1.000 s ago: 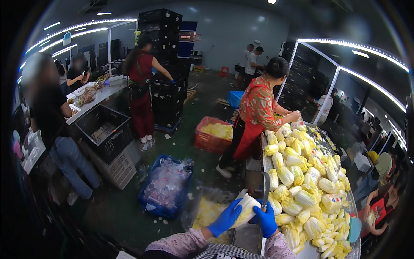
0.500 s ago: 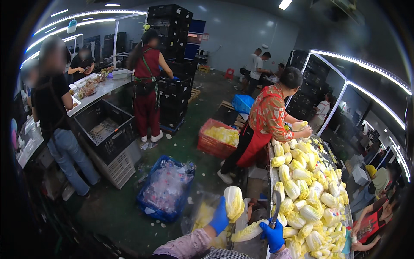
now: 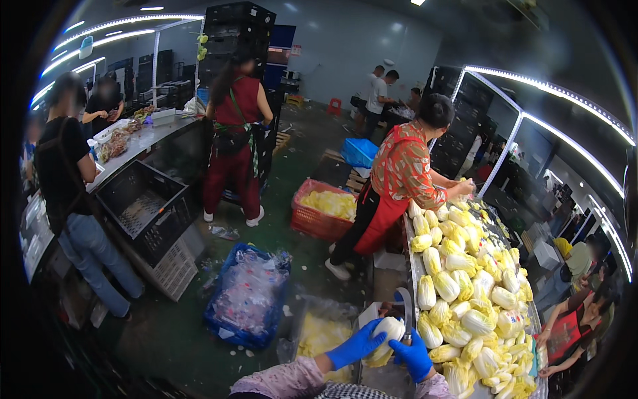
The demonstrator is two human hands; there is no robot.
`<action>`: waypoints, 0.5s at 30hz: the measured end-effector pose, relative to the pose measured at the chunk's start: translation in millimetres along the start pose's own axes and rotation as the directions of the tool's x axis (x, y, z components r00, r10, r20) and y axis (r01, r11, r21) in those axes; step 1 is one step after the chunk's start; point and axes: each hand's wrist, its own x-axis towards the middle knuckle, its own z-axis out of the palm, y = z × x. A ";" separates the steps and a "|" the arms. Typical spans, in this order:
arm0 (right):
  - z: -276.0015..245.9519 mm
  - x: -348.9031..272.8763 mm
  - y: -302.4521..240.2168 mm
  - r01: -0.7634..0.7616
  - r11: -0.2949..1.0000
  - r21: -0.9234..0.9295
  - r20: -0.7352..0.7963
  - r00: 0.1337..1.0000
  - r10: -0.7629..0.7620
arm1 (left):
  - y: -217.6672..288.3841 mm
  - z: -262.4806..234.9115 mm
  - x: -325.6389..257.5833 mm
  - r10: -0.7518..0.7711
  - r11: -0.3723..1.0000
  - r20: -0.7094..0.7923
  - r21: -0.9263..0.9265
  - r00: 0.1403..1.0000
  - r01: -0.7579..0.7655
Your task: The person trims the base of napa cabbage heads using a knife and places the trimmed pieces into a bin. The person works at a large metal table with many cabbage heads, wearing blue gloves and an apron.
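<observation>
I hold cabbage (image 3: 385,330) at bench (image 3: 415,266) edge, left hand (image 3: 357,344) cupping it, right hand (image 3: 413,356) gripping base. Trimming step, I judge; next move needs steady grip near blade (image 3: 405,302).

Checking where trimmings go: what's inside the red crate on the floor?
The red crate holds pale yellow cabbage leaves heaped near its rim. Whatever lies beneath that top layer is covered.
</observation>
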 end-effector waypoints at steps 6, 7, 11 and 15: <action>15.5 -4.3 -2.2 0.067 0.996 -0.057 -0.084 0.994 -0.071 | 20.9 -1.0 -10.2 0.269 0.919 -0.110 0.326 0.957 -0.221; 14.7 -1.9 0.9 0.085 0.996 -0.005 -0.088 0.993 -0.085 | 17.6 -1.7 -9.5 0.246 0.938 -0.106 0.275 0.963 -0.210; 1.7 -3.4 3.0 0.087 0.995 0.047 -0.045 0.995 -0.085 | 15.9 -4.1 -10.1 0.126 0.992 -0.056 0.004 0.991 -0.125; -3.6 -4.9 4.8 0.061 0.997 0.057 -0.041 0.997 -0.058 | 19.8 3.4 -11.2 -0.039 0.977 -0.017 -0.211 0.999 0.035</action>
